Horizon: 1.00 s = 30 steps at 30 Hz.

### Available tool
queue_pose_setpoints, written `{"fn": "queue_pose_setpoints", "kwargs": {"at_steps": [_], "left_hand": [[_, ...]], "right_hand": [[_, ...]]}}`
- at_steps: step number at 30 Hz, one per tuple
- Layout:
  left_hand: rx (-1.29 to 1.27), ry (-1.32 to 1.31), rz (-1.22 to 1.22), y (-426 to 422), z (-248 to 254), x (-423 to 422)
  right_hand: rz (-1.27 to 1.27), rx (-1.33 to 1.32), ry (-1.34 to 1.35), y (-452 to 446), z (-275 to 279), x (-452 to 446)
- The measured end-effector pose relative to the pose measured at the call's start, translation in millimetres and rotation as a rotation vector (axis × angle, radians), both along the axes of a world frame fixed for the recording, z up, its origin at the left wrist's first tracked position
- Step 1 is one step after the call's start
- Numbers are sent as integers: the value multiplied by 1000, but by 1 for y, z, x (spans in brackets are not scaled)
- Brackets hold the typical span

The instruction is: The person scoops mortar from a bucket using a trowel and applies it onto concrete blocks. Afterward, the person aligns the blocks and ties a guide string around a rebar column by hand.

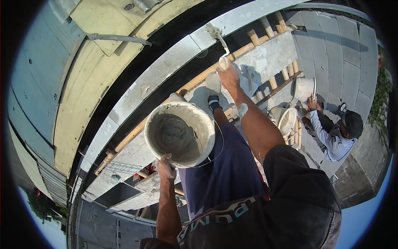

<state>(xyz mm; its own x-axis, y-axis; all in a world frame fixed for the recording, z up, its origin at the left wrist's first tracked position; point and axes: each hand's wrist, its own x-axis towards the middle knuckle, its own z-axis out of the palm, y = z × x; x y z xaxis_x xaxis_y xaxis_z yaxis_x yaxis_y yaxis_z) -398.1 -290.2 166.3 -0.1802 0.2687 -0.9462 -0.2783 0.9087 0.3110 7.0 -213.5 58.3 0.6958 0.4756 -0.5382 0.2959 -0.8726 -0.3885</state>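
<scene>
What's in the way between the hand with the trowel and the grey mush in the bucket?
Nothing visible. The right hand holds the trowel beyond the bucket, whose open top leaves the grey mush uncovered; the left hand is only at the bucket's edge.

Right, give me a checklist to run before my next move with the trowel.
1. Bucket held: ok, the left hand grips its rim.
2. Mortar in the bucket: ok, a good amount shows.
3. Trowel gripped: ok, the right hand has its handle.
4. Blade resting on the wall: cannot tell, clinging mortar hides the contact.
5. Co-worker clear of the trowel: ok, off to the right, by another bucket.
6. Both feet firmly on the plank: cannot tell, the bucket blocks part of the view.
</scene>
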Motion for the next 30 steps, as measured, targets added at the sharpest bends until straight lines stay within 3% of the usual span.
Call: {"fn": "queue_pose_setpoints", "kwargs": {"at_steps": [14,20,30], "left_hand": [[9,-32,-73,-2,5,27],[-16,-46,-82,-2,3,36],[11,-71,-121,1,-1,37]], "right_hand": [[-234,9,147,11,-27,-22],[-203,110,59,10,-22,-30],[-102,41,-36,-11,-17,-14]]}}
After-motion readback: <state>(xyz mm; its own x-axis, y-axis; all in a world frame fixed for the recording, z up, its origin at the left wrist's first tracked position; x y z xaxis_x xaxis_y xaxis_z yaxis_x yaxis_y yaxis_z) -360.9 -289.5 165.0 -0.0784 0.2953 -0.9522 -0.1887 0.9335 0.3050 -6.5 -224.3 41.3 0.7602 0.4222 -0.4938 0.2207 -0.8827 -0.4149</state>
